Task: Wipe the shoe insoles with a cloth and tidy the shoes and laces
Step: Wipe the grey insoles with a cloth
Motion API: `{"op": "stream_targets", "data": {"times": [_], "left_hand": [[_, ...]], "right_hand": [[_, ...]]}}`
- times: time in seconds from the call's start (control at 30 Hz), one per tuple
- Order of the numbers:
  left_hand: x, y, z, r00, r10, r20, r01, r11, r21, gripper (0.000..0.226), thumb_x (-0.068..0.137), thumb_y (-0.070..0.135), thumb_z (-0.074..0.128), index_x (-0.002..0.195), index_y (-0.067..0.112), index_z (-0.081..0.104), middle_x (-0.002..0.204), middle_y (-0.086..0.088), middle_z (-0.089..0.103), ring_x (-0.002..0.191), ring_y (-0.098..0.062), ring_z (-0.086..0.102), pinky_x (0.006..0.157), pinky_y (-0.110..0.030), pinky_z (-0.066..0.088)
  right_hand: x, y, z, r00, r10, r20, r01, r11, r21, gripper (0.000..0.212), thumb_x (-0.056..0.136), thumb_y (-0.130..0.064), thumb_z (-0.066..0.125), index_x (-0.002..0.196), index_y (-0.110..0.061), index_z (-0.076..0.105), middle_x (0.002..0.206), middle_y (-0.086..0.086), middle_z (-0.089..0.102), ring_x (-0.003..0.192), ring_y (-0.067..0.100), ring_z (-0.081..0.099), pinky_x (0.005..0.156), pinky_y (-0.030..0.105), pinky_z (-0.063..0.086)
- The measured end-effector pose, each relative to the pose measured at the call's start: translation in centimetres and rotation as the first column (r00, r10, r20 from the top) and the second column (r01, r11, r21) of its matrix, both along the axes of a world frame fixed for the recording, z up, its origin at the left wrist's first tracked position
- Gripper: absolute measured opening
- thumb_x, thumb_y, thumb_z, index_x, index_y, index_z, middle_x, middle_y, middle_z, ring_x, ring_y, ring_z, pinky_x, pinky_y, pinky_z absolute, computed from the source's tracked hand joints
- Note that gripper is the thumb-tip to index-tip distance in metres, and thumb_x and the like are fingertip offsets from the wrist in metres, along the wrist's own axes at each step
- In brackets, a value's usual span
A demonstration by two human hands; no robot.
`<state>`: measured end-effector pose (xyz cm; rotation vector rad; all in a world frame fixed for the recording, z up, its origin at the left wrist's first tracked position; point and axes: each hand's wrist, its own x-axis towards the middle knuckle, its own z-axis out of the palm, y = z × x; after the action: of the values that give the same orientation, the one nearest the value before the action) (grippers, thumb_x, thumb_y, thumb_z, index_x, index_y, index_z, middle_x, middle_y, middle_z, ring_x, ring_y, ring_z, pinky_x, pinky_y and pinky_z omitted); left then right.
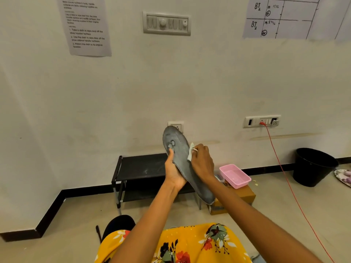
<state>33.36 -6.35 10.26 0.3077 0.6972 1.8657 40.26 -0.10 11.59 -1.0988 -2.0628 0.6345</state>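
Observation:
A grey shoe insole (180, 156) is held up in front of the wall, toe end upward and heel end down to the right. My left hand (173, 171) grips it from the left side, thumb lying on its face. My right hand (202, 163) pinches a small pale cloth (190, 153) against the insole's right edge. No shoes or laces show in this view.
A low black shoe rack (140, 168) stands against the wall behind the hands. A pink tray (235, 176) sits on a cardboard box (245, 195) to its right. A black bin (313, 167) stands far right, and a red cable (284, 177) runs from the wall socket across the floor.

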Motion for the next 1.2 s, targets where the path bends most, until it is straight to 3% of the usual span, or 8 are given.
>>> {"op": "stream_targets", "data": {"times": [0.23, 0.4, 0.5, 0.6, 0.77, 0.9, 1.07, 1.2], "left_hand": [[-3.1, -0.1, -0.9, 0.991, 0.136, -0.018, -0.134, 0.987, 0.083, 0.048, 0.096, 0.044, 0.04, 0.105, 0.007, 0.07, 0.1, -0.014, 0.07, 0.089, -0.025, 0.068, 0.086, -0.036, 0.053], [-1.4, 0.4, -1.4, 0.993, 0.095, -0.076, -0.096, 0.995, -0.011, 0.055, 0.091, 0.054, 0.042, 0.089, 0.009, 0.074, 0.086, -0.012, 0.072, 0.08, -0.023, 0.069, 0.081, -0.036, 0.053], [-1.9, 0.6, -1.9, 0.997, 0.066, -0.045, -0.068, 0.997, -0.037, 0.068, 0.086, 0.065, 0.04, 0.099, 0.003, 0.066, 0.091, -0.014, 0.071, 0.09, -0.025, 0.068, 0.09, -0.039, 0.051], [-2.5, 0.3, -2.5, 0.999, 0.039, -0.011, -0.039, 0.999, -0.024, 0.075, 0.084, 0.069, 0.037, 0.105, 0.002, 0.063, 0.1, -0.016, 0.067, 0.093, -0.026, 0.066, 0.089, -0.039, 0.051], [-0.2, 0.8, -1.7, 0.998, 0.037, -0.056, -0.038, 0.999, -0.03, 0.071, 0.088, 0.066, 0.035, 0.11, 0.006, 0.064, 0.102, -0.017, 0.068, 0.094, -0.028, 0.067, 0.09, -0.041, 0.053], [-1.2, 0.8, -2.2, 0.998, 0.057, -0.038, -0.059, 0.996, -0.064, 0.08, 0.087, 0.069, 0.035, 0.126, 0.002, 0.055, 0.127, -0.02, 0.058, 0.121, -0.031, 0.053, 0.108, -0.043, 0.038], [-1.5, 0.5, -2.6, 0.998, 0.047, -0.053, -0.047, 0.999, -0.001, 0.074, 0.09, 0.065, 0.031, 0.1, 0.003, 0.07, 0.092, -0.017, 0.069, 0.083, -0.027, 0.069, 0.074, -0.035, 0.058], [-1.6, 0.5, -2.8, 0.996, 0.057, -0.068, -0.06, 0.998, -0.034, 0.075, 0.088, 0.068, 0.031, 0.11, 0.002, 0.062, 0.103, -0.018, 0.067, 0.092, -0.027, 0.067, 0.08, -0.036, 0.057]], "right_hand": [[-0.2, -0.1, -2.0, 0.939, 0.31, 0.15, -0.327, 0.939, 0.109, 0.02, 0.096, -0.016, 0.043, 0.11, -0.004, 0.05, 0.114, 0.015, 0.049, 0.095, 0.034, 0.054, 0.078, 0.041, 0.046], [-1.5, -0.3, -0.7, 0.974, 0.2, 0.106, -0.21, 0.972, 0.102, 0.026, 0.092, -0.035, 0.05, 0.096, -0.014, 0.065, 0.098, 0.005, 0.062, 0.096, 0.02, 0.057, 0.076, 0.029, 0.042], [-1.5, -2.4, -0.8, 0.929, 0.327, 0.173, -0.339, 0.939, 0.049, 0.043, 0.09, -0.053, 0.041, 0.104, -0.021, 0.065, 0.11, 0.002, 0.058, 0.104, 0.016, 0.05, 0.089, 0.027, 0.039], [0.4, -1.7, -1.9, 0.882, 0.417, 0.222, -0.447, 0.888, 0.109, 0.029, 0.09, -0.039, 0.053, 0.102, -0.017, 0.067, 0.109, 0.007, 0.063, 0.103, 0.024, 0.054, 0.086, 0.034, 0.043], [0.4, 0.2, -0.4, 0.976, 0.217, -0.028, -0.216, 0.975, 0.042, 0.014, 0.089, -0.025, 0.058, 0.095, -0.015, 0.066, 0.097, 0.004, 0.068, 0.093, 0.02, 0.061, 0.074, 0.023, 0.042], [-0.2, -3.3, -1.0, 0.928, 0.353, 0.121, -0.359, 0.933, 0.025, 0.027, 0.092, -0.042, 0.046, 0.102, -0.022, 0.06, 0.109, 0.006, 0.056, 0.101, 0.02, 0.05, 0.089, 0.032, 0.041], [0.1, -1.9, -0.2, 0.959, 0.283, 0.0, -0.282, 0.956, 0.077, 0.022, 0.087, -0.01, 0.061, 0.108, -0.01, 0.06, 0.108, 0.008, 0.055, 0.094, 0.019, 0.056, 0.076, 0.017, 0.038], [-0.5, -2.9, -0.6, 0.973, 0.229, 0.002, -0.229, 0.972, 0.055, 0.021, 0.088, -0.013, 0.061, 0.107, -0.008, 0.068, 0.106, 0.01, 0.068, 0.097, 0.02, 0.063, 0.071, 0.007, 0.037]]}}
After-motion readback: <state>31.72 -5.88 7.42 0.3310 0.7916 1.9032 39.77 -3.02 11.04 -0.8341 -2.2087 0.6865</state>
